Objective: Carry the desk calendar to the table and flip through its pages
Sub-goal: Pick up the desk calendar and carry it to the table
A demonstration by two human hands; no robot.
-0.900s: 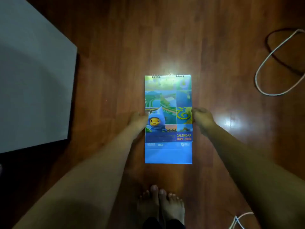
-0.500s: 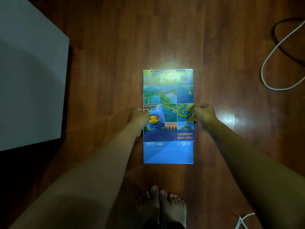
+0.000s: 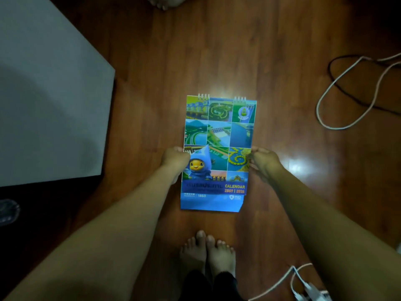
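The desk calendar point(image 3: 218, 135) is a tall spiral-bound one with a blue and green picture cover and a blue cartoon mascot. It is held above the wooden floor, spiral edge away from me. My left hand point(image 3: 174, 158) grips its left edge at mid-height, thumb on the cover. My right hand point(image 3: 263, 159) grips the right edge at the same height. The fingers behind the calendar are hidden. The pale grey table point(image 3: 47, 101) fills the left of the view, its corner to the left of the calendar.
A white cable point(image 3: 338, 92) and a dark cable loop on the floor at the right. Another white cable with a plug point(image 3: 303, 285) lies at the bottom right. My bare feet point(image 3: 208, 250) stand below the calendar. Another person's foot point(image 3: 165, 2) shows at the top edge.
Both hands closed on the calendar's edges and raised it off the floor; it now looks larger and slightly tilted. The view shifted, bringing the table corner closer to the calendar.
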